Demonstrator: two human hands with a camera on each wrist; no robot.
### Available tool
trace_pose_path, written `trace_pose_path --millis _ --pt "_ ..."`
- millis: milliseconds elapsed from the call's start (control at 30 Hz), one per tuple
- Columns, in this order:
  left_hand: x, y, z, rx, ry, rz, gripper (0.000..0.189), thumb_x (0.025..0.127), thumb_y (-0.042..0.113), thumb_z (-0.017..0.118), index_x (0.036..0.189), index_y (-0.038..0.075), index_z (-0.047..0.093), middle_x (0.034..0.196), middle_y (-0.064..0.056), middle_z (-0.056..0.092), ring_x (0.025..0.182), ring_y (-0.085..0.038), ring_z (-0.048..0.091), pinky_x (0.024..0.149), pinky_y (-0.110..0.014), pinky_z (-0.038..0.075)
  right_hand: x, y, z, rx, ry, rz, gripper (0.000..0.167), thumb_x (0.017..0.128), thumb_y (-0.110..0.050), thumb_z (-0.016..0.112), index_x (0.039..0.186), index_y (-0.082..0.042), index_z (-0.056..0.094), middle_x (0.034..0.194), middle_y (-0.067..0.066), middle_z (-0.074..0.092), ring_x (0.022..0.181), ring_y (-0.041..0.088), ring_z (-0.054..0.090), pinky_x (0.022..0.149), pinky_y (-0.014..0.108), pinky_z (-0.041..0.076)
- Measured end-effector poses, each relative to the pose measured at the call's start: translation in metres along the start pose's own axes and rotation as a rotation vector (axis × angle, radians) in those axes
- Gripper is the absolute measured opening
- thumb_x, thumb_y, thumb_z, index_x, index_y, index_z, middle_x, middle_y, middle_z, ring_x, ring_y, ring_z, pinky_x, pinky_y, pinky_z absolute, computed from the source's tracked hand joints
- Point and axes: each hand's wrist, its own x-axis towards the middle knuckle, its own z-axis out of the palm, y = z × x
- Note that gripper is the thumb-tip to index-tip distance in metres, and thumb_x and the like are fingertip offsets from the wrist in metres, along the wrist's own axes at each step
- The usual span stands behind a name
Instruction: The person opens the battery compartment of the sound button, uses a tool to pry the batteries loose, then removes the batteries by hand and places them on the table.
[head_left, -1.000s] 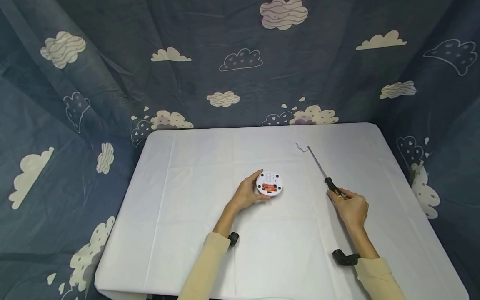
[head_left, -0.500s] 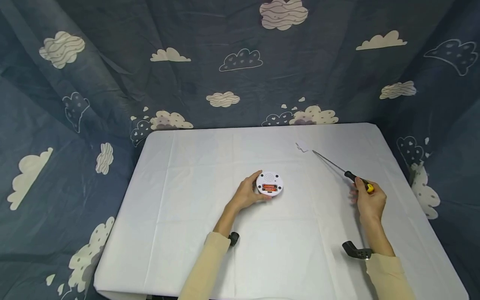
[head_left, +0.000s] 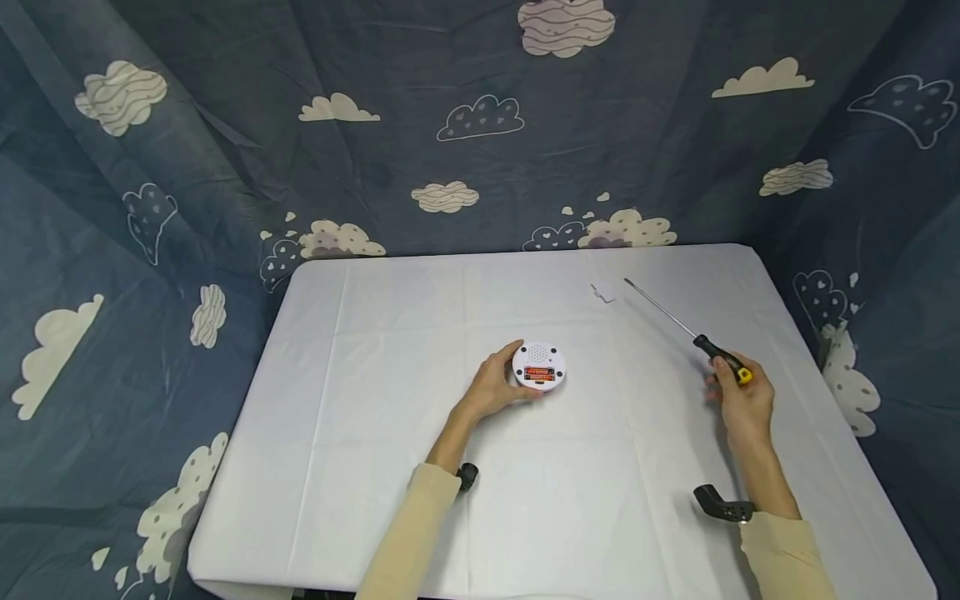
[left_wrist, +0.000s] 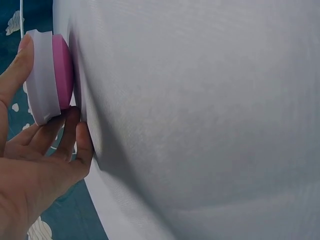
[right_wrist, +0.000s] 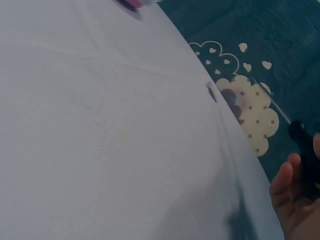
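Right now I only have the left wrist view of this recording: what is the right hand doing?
Observer: The right hand grips a screwdriver by its handle.
Operator: And the upper face of the pink-and-white device, which I only see edge-on?
Observer: The head view shows red batteries in an open compartment there.
Operator: Anything lying loose?
Observer: Yes, a small pale piece lies toward the far edge of the table.

Plain cream sleeves (head_left: 411,533), a black wrist device (head_left: 726,507) at each cuff (head_left: 776,533), the right one elbow-shaped
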Motion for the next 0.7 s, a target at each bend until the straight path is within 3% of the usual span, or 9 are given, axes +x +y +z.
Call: trace_pose_path --millis 233,400,567,633,700 --pt "0.001 -0.003 0.002 -0.029 0.033 0.013 0.097 0.073 0.019 0.096 0.155 0.009 0.045 0.153 -0.013 0.056 0.145 -0.032 0.048 0.122 -0.044 0.039 0.01 0.006 -0.01 -0.046 -0.319 -0.155 0.027 0.1 0.0 0.064 0.126 -0.006 0.064 0.095 -0.007 0.076 0.077 0.007 0.065 0.06 0.016 0.054" --pt "0.001 -0.004 0.0 -0.054 0.046 0.02 0.102 0.073 0.017 0.096 0.158 0.007 0.04 0.152 -0.016 0.057 0.145 -0.031 0.049 0.122 -0.044 0.038 0.006 -0.004 -0.008 -0.17 -0.524 -0.187 0.025 0.104 -0.003 0.059 0.128 -0.007 0.06 0.092 -0.004 0.071 0.075 0.01 0.061 0.061 0.02 0.052" --pt "0.001 -0.006 -0.002 -0.045 0.07 0.023 0.099 0.073 0.019 0.096 0.156 0.005 0.043 0.146 -0.014 0.061 0.118 -0.024 0.061 0.097 -0.033 0.052 0.005 -0.015 -0.003 -0.237 -0.698 -0.206 0.023 0.106 0.001 0.052 0.129 0.002 0.052 0.087 0.005 0.063 0.069 0.017 0.054 0.06 0.029 0.045" --pt "0.001 -0.007 -0.003 -0.041 0.074 0.023 0.098 0.073 0.02 0.096 0.155 0.005 0.045 0.143 -0.013 0.063 0.106 -0.019 0.058 0.085 -0.026 0.049 0.005 -0.02 -0.001 -0.282 -0.74 -0.203 0.024 0.106 0.001 0.052 0.13 0.005 0.05 0.086 0.005 0.061 0.068 0.02 0.052 0.061 0.031 0.043" --pt "0.002 -0.008 -0.004 -0.046 0.075 0.026 0.097 0.073 0.019 0.096 0.154 0.005 0.045 0.142 -0.012 0.064 0.101 -0.015 0.056 0.081 -0.021 0.046 0.005 -0.025 0.001 -0.339 -0.769 -0.195 0.025 0.106 0.0 0.052 0.13 0.005 0.048 0.084 0.004 0.058 0.068 0.021 0.05 0.063 0.032 0.042"
